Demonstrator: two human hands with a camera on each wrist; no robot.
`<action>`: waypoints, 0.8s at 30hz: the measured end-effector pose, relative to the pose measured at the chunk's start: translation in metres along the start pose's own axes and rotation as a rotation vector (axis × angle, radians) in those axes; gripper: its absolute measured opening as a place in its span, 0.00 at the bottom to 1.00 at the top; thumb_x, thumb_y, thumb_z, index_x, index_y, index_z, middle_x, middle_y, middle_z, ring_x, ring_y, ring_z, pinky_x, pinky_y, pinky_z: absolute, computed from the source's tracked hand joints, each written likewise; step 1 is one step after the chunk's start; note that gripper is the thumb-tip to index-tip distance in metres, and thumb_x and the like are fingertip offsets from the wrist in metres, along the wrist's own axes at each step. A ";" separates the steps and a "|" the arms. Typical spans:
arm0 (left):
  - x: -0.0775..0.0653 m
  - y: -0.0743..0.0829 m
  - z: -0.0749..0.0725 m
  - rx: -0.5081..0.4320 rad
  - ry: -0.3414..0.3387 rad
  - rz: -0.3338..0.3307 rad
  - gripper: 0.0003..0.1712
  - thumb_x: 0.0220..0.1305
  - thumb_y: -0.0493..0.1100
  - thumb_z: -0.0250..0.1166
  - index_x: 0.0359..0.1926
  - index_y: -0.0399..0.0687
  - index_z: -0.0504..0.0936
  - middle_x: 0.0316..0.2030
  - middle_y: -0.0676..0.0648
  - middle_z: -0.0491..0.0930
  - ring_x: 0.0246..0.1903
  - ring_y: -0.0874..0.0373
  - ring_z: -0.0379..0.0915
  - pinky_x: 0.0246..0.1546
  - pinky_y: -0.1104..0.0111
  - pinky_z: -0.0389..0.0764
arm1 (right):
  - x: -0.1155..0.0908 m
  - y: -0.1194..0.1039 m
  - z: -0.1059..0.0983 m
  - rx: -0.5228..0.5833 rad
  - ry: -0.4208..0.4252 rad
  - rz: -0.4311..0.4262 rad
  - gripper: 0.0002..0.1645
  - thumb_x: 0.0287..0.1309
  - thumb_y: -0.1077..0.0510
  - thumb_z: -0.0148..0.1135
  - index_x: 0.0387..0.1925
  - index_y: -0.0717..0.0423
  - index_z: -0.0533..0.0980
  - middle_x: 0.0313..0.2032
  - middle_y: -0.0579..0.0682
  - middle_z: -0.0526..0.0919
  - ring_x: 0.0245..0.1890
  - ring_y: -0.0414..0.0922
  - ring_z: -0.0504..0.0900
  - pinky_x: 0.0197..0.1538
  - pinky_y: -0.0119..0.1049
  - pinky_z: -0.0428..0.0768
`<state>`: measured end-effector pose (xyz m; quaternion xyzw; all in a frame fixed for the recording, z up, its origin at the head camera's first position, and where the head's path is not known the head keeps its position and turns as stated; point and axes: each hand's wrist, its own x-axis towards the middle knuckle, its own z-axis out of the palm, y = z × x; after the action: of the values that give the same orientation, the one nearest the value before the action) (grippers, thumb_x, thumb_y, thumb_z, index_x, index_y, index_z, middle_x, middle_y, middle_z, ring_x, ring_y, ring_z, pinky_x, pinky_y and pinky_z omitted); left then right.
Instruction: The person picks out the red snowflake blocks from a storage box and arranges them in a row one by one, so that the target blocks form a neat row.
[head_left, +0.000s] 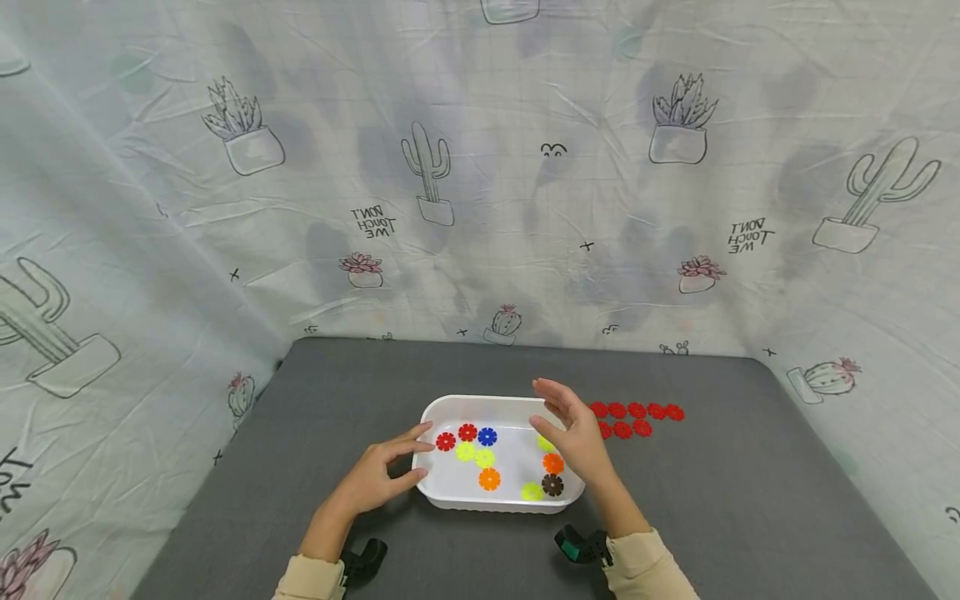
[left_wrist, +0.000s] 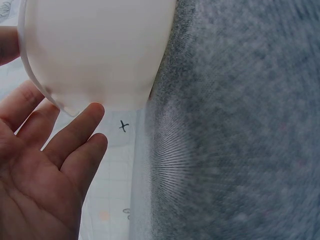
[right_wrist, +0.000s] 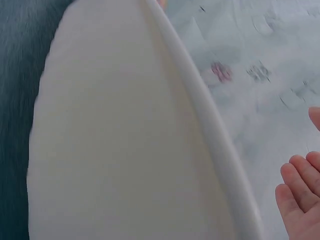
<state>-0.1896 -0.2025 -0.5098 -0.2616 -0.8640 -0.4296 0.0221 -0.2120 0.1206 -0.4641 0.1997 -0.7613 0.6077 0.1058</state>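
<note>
A white plastic tray sits on the grey table with several flower-shaped discs inside. Toward its left lie a red disc, another red one, a blue disc, two yellow discs and an orange disc. At the right are a brown disc, an orange one and yellow ones. My left hand, fingers spread and fairly straight, is at the tray's left end; in the left wrist view its fingertips touch the outer wall. Over the right end hovers my right hand, fingers extended, holding nothing and partly covering a yellow disc.
Two rows of red discs lie on the grey table right of the tray, some behind the right hand. A patterned white curtain hangs behind and along both sides. Each wrist wears a black camera mount.
</note>
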 end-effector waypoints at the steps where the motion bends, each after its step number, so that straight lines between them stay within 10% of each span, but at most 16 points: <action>1: 0.000 0.000 0.000 0.003 0.000 0.002 0.21 0.60 0.48 0.65 0.53 0.45 0.81 0.67 0.48 0.66 0.65 0.45 0.63 0.58 0.48 0.71 | 0.002 -0.001 0.005 0.000 -0.013 0.004 0.32 0.56 0.63 0.65 0.62 0.59 0.67 0.61 0.60 0.72 0.62 0.54 0.71 0.65 0.39 0.68; 13: -0.001 0.009 -0.001 0.042 0.020 0.016 0.19 0.59 0.39 0.66 0.52 0.41 0.81 0.65 0.41 0.68 0.63 0.40 0.65 0.56 0.48 0.72 | 0.020 -0.038 0.058 0.035 -0.159 0.065 0.29 0.57 0.67 0.62 0.59 0.70 0.66 0.59 0.66 0.73 0.61 0.60 0.71 0.65 0.53 0.66; 24: -0.002 0.043 -0.014 0.025 0.004 0.039 0.18 0.59 0.37 0.66 0.50 0.38 0.81 0.63 0.35 0.69 0.60 0.38 0.68 0.56 0.52 0.75 | 0.040 -0.012 0.088 -0.050 -0.237 0.088 0.26 0.58 0.63 0.62 0.58 0.62 0.70 0.57 0.61 0.76 0.59 0.54 0.75 0.62 0.49 0.71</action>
<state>-0.1702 -0.1926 -0.4705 -0.2775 -0.8639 -0.4188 0.0354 -0.2350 0.0260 -0.4586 0.2337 -0.7915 0.5647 -0.0070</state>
